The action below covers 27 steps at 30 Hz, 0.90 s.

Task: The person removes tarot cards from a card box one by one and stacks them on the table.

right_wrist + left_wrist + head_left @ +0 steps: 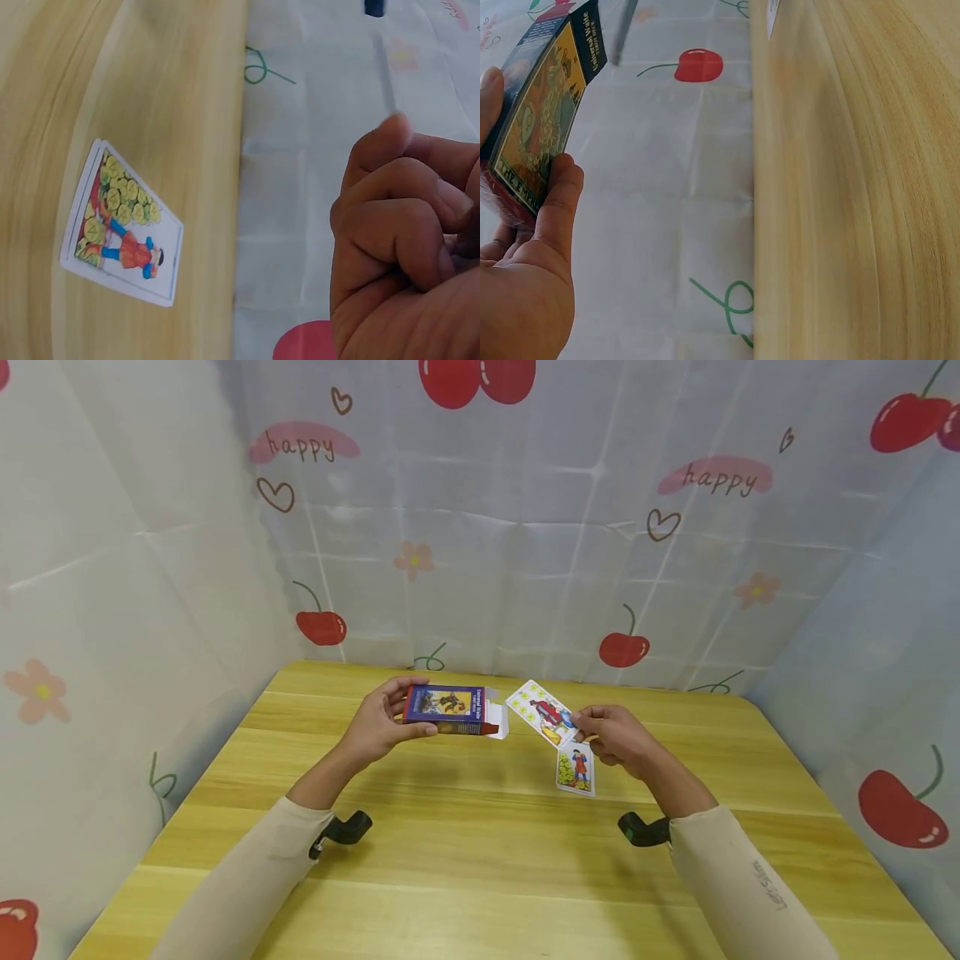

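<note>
Up above the wooden table (480,860), a blue card box (450,709) with its end flap open is gripped in the left hand (382,722). Just beside it, the right hand (618,739) pinches one picture card (542,712) by its corner. Beneath that hand, a small stack of cards (576,769) lies face up on the table.

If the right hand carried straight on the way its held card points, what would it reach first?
Probably the open flap end of the card box held by the left hand; the right hand aims its card there, though depth is unclear.
</note>
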### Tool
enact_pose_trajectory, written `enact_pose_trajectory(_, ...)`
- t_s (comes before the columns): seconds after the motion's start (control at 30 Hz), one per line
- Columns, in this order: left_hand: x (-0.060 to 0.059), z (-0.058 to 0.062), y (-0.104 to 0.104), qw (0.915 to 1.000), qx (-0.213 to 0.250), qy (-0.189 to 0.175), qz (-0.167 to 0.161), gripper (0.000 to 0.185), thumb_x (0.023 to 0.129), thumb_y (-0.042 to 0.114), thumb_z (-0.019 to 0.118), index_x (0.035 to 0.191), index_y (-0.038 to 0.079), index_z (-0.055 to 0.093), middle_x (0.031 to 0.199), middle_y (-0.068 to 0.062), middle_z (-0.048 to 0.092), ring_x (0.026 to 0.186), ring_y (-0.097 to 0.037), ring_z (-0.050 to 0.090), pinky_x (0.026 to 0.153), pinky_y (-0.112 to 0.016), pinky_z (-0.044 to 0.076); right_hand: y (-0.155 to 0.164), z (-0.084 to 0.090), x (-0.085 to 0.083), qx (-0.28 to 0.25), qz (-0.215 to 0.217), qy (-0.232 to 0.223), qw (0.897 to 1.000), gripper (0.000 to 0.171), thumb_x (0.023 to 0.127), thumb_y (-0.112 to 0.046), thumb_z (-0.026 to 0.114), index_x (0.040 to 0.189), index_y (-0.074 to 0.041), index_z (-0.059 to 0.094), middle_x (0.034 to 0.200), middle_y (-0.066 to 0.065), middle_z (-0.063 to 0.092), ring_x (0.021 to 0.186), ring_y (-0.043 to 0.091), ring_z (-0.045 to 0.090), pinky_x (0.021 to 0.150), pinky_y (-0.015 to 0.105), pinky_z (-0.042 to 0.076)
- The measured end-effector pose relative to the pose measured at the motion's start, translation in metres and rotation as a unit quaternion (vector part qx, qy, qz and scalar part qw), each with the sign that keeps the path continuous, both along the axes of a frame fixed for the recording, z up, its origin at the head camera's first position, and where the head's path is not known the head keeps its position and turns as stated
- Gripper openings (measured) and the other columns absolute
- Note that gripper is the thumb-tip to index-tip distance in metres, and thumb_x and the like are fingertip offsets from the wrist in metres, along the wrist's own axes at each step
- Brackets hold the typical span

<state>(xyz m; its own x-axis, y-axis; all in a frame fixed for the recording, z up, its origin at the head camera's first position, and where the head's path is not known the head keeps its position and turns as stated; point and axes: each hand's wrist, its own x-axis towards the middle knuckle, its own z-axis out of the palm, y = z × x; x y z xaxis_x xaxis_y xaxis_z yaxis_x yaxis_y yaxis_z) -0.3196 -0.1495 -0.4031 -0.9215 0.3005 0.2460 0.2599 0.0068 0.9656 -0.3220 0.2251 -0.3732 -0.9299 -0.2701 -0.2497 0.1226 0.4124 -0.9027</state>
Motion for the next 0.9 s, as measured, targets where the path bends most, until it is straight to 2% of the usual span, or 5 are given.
enact_pose_trajectory(0.3, -0.001, -0.002, -0.001, 1.0000, -0.005, 0.003, 0.002, 0.074, 0.079, 0.007, 0.082, 0.142, 0.004, 0.044, 0.137, -0.018, 0.052, 0.109, -0.013, 0.062, 0.085, -0.024, 0.058, 0.016, -0.016, 0.005, 0.011, -0.011, -0.020, 1.000, 0.029, 0.104, -0.025, 0.050, 0.111, 0.002, 0.058, 0.088, 0.000, 0.070, 0.044, 0.006, 0.025, 0.043, 0.021, 0.023)
enact_pose_trajectory(0.43, -0.001, -0.004, -0.002, 1.0000, -0.006, 0.003, 0.000, 0.075, 0.078, 0.007, 0.082, 0.142, 0.002, 0.044, 0.138, -0.018, 0.051, 0.109, -0.013, 0.062, 0.086, -0.024, 0.058, 0.023, -0.027, 0.008, 0.025, -0.016, -0.028, 0.999, 0.029, 0.102, -0.023, 0.052, 0.111, 0.004, 0.059, 0.092, 0.005, 0.075, 0.043, 0.005, 0.024, 0.042, 0.021, 0.022)
enact_pose_trajectory(0.57, -0.001, -0.006, -0.003, 1.0000, -0.004, -0.002, -0.006, 0.077, 0.078, 0.006, 0.082, 0.143, 0.000, 0.042, 0.138, -0.018, 0.051, 0.110, -0.012, 0.062, 0.086, -0.024, 0.058, 0.030, -0.040, 0.010, 0.042, -0.032, -0.040, 0.998, 0.025, 0.100, -0.021, 0.054, 0.104, 0.002, 0.062, 0.098, 0.010, 0.077, 0.043, 0.006, 0.022, 0.042, 0.020, 0.021)
enact_pose_trajectory(0.67, -0.001, -0.008, -0.003, 1.0000, -0.002, -0.005, -0.008, 0.075, 0.077, 0.006, 0.083, 0.142, 0.004, 0.044, 0.138, -0.017, 0.051, 0.111, -0.012, 0.062, 0.086, -0.024, 0.058, 0.034, -0.048, 0.010, 0.057, -0.039, -0.044, 0.997, 0.024, 0.100, -0.021, 0.055, 0.100, 0.002, 0.062, 0.100, 0.012, 0.077, 0.042, 0.007, 0.023, 0.041, 0.021, 0.022)
enact_pose_trajectory(0.9, -0.001, -0.010, -0.003, 0.9999, -0.008, -0.007, -0.011, 0.075, 0.077, 0.007, 0.083, 0.141, 0.008, 0.044, 0.138, -0.017, 0.050, 0.113, -0.014, 0.061, 0.085, -0.025, 0.058, 0.035, -0.061, 0.011, 0.090, -0.061, -0.054, 0.993, 0.025, 0.097, -0.021, 0.058, 0.098, 0.003, 0.066, 0.088, 0.007, 0.078, 0.044, 0.008, 0.032, 0.044, 0.021, 0.025)
